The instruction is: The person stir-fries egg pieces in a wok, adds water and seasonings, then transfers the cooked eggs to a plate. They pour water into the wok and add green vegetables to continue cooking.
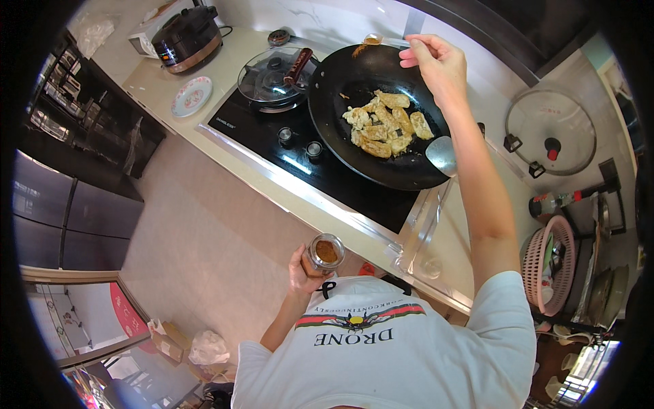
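My right hand (434, 61) holds a small clear spoon (380, 40) by its handle at the wok's far rim. Reddish-brown powder sits in the spoon's bowl, and some shows against the wok's dark wall just below. Browned, egg-coated pieces of food (386, 122) lie in the black wok (337, 138). The metal head of a spatula (442, 156) rests inside the wok's near right side, its handle partly hidden by my right forearm. Before my chest, my left hand (304, 271) grips an open glass jar (323, 254) of the same-coloured powder.
A glass-lidded pan (276, 76) stands on the gas hob (245, 122), left of the wok. A patterned plate (191, 96) and an electric cooker (187, 40) are farther left. At right are a leaning glass lid (551, 132) and a pink basket (549, 266) holding utensils.
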Available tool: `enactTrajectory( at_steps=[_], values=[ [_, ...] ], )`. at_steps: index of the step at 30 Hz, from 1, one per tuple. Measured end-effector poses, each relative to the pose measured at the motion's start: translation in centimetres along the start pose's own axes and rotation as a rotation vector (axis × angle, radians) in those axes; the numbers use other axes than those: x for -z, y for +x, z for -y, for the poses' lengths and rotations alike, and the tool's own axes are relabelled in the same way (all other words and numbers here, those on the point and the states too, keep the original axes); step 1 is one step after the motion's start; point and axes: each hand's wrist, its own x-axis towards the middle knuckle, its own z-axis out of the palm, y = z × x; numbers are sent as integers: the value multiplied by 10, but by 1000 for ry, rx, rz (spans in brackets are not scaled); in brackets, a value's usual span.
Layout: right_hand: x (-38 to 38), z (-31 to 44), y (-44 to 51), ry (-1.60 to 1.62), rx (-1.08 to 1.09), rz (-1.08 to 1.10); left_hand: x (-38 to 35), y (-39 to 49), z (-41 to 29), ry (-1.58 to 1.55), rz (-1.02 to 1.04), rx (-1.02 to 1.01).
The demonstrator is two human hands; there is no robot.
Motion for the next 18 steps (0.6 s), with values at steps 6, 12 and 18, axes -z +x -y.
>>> enactTrajectory(
  at_steps=[6, 12, 18],
  values=[
    [0, -1, 4, -35, -21, 60, -1, -3, 0, -15, -87, -2],
    [8, -11, -2, 63, 6, -56, 11, 1, 0, -6, 4, 7],
    [21, -11, -22, 95, -54, -37, 5, 2, 0, 6, 17, 18]
  ],
)
